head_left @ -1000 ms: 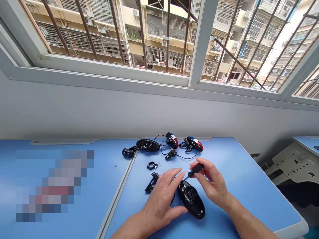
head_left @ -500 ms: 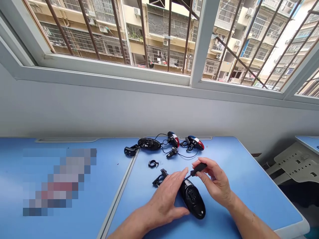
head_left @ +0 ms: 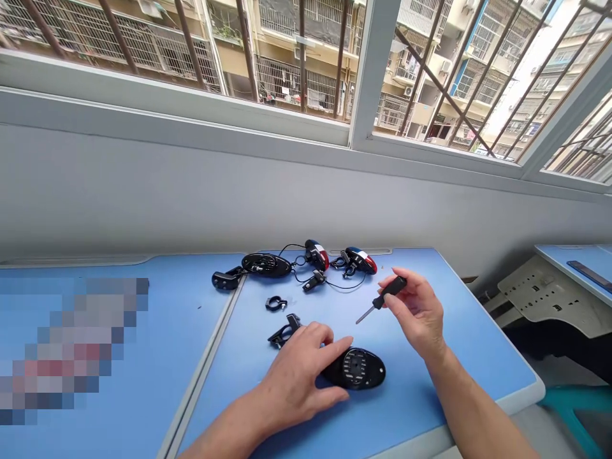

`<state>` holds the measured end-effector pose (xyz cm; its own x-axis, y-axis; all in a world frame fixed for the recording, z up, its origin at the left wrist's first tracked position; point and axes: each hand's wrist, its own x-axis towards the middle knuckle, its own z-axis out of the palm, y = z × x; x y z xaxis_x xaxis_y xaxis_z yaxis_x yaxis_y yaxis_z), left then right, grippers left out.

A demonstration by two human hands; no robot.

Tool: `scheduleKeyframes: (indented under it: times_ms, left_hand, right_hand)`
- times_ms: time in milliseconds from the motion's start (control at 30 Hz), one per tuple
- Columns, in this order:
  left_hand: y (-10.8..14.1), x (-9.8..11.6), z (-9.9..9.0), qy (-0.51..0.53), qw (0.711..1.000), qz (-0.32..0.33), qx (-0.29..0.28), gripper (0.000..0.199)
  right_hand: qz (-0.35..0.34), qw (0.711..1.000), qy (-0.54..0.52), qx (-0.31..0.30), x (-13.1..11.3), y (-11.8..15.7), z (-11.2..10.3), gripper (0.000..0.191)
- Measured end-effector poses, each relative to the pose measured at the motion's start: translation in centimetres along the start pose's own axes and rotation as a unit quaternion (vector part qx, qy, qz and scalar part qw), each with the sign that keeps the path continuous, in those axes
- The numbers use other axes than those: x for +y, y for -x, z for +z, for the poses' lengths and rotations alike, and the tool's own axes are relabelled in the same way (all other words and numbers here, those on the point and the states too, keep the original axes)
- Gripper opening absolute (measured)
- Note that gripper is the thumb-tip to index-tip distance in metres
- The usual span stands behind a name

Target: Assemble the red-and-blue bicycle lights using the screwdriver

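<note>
In the head view, my right hand (head_left: 418, 312) grips a small screwdriver (head_left: 393, 293) by its black handle. Its metal shaft points down and left, apart from everything else. My left hand (head_left: 303, 370) lies around the left end of a glossy black oval casing (head_left: 368, 370), thumb on the near side and index finger on the far side. The casing rests on the blue table with a round slotted grille facing up; its left end is hidden under my hand. Just beyond my left fingers sits a black clamp bracket (head_left: 287, 330), partly covered.
Farther back lie a loose black ring clamp (head_left: 276, 303), another black oval unit (head_left: 266, 264) with cables, and two red, white and blue lamps (head_left: 316, 255) with brackets. A seam divides the blue tables (head_left: 210, 357). Beyond is a wall beneath barred windows.
The screwdriver has lifted away from the casing in my right hand. The casing has turned from pointing toward me to lying nearly sideways under my left hand. The camera view has shifted.
</note>
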<state>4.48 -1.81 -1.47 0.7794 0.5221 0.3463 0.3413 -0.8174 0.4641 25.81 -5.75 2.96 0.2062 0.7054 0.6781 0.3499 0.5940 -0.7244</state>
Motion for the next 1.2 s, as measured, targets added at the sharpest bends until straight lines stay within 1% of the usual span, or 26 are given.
scheduleKeyframes:
  times_ms: [100, 167, 233, 333, 400, 500, 567, 700, 833, 1000, 1200]
  left_hand:
    - [0.1, -0.1, 0.0, 0.005, 1.0, -0.01, 0.001, 0.036]
    - [0.2, -0.3, -0.3, 0.015, 1.0, -0.023, -0.004, 0.031]
    - [0.3, -0.7, -1.0, 0.009, 0.999, -0.043, 0.002, 0.032]
    - [0.5, -1.0, -1.9, -0.024, 0.995, -0.095, 0.02, 0.044]
    - [0.5, -1.0, -2.3, -0.043, 0.991, -0.125, 0.017, 0.049]
    - [0.4, -0.7, -2.5, -0.049, 0.988, -0.149, 0.007, 0.05]
    - [0.3, -0.5, -2.3, -0.04, 0.987, -0.152, 0.014, 0.047]
    - [0.2, -0.5, -1.8, -0.016, 0.99, -0.13, 0.042, 0.038]
    - [0.1, -0.3, -1.8, -0.002, 0.989, -0.147, 0.02, 0.03]
    - [0.2, -0.1, -2.0, 0.005, 0.985, -0.17, 0.007, 0.028]
    - [0.1, -0.1, -2.0, 0.011, 0.984, -0.176, 0.004, 0.027]
  right_hand:
    - [0.017, 1.0, -0.008, 0.015, -0.1, -0.2, -0.2, 0.033]
    - [0.017, 1.0, -0.009, 0.011, -0.1, -0.1, -0.3, 0.033]
    - [0.012, 1.0, -0.003, 0.009, 0.0, 0.0, -0.2, 0.035]
    - [-0.008, 1.0, 0.014, 0.006, 0.3, 0.3, 0.1, 0.037]
    - [-0.026, 0.999, 0.031, -0.008, 0.4, 0.6, 0.3, 0.039]
    - [-0.052, 0.997, 0.051, -0.032, 0.4, 0.9, 0.7, 0.043]
    - [-0.062, 0.996, 0.055, -0.041, 0.4, 1.0, 0.8, 0.044]
    - [-0.066, 0.995, 0.058, -0.045, 0.4, 1.0, 0.9, 0.044]
    - [-0.065, 0.995, 0.06, -0.048, 0.4, 1.0, 0.9, 0.046]
    - [-0.066, 0.995, 0.057, -0.054, 0.5, 1.2, 1.0, 0.05]
    - [-0.066, 0.995, 0.054, -0.06, 0.7, 1.2, 1.1, 0.051]
